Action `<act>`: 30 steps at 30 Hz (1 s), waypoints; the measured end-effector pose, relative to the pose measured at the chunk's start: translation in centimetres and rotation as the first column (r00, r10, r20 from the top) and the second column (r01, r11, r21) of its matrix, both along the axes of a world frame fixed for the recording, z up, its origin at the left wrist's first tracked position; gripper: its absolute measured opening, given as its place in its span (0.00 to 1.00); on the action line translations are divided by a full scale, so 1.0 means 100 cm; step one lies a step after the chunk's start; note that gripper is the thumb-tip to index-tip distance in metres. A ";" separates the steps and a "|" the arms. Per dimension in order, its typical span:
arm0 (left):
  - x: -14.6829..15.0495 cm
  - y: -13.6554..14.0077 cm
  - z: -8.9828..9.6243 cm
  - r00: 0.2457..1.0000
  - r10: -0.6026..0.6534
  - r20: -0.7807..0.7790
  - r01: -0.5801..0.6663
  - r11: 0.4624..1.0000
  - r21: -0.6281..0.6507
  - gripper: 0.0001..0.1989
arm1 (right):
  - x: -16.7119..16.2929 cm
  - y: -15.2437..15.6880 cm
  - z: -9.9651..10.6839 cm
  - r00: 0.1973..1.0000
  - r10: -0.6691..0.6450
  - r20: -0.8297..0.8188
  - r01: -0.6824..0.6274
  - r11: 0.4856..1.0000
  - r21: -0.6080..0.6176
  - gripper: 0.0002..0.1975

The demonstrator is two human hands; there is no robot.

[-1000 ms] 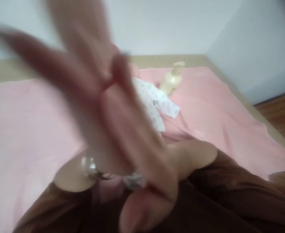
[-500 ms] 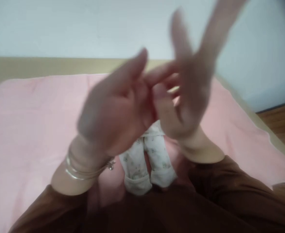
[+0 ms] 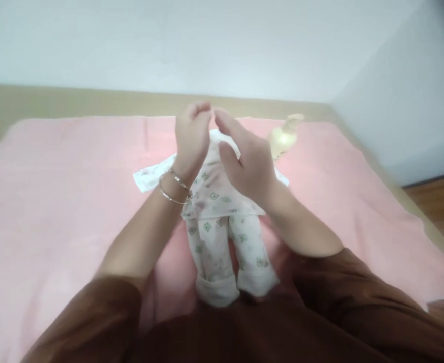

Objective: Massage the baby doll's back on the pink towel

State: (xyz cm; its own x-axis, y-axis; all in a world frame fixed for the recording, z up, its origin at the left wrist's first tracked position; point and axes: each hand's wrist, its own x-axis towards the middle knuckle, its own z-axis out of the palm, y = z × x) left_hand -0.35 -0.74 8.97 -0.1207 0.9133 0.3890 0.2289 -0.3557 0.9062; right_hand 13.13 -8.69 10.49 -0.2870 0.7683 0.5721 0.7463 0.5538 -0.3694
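My left hand [image 3: 193,133], a bangle at its wrist, is raised with the fingers curled; most of them are hidden. Facing it, close by, is my right hand [image 3: 248,161], thumb and fingers apart with nothing visible between them. Below both hands lies a small white patterned top [image 3: 212,194], its sleeves spread out to the sides. White trousers [image 3: 216,252] with thick cuffs extend from it toward me. My hands cover part of the top, and I cannot tell whether a doll is inside the clothes.
A pink cloth [image 3: 74,201] covers most of the pale table [image 3: 93,101]. Just beyond my right hand is a yellowish bottle [image 3: 282,138] with a narrow top. A white wall [image 3: 169,45] stands behind, and wood flooring [image 3: 441,201] shows at the right.
Another person's hand, touching mine from the upper right, has gone out of view. My hands have moved lower and farther from me, uncovering the top and the bottle.
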 end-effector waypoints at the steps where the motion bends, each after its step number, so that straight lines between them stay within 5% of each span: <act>1: 0.005 0.003 -0.008 1.000 0.015 0.001 -0.015 0.999 -0.036 0.12 | 0.000 0.008 -0.005 0.998 -0.057 0.008 0.057 0.997 -0.051 0.28; 5: 0.013 0.008 -0.029 0.995 0.080 -0.060 -0.087 0.989 -0.122 0.12 | -0.007 0.033 -0.028 0.989 -0.108 0.104 0.130 0.964 -0.233 0.23; 13: 0.017 0.003 -0.045 0.981 0.091 -0.170 -0.119 0.980 -0.160 0.11 | -0.012 0.056 -0.069 0.999 -0.004 0.054 0.017 0.970 -0.242 0.28; 21: 0.016 0.003 -0.076 0.958 0.110 -0.266 -0.112 0.994 0.007 0.13 | 0.014 0.062 -0.072 0.997 0.025 0.071 -0.001 0.945 -0.326 0.27; 30: 0.007 0.000 -0.084 0.943 0.110 -0.313 -0.120 0.993 -0.013 0.18 | 0.020 0.058 -0.070 0.962 -0.182 0.202 0.236 0.928 -0.289 0.29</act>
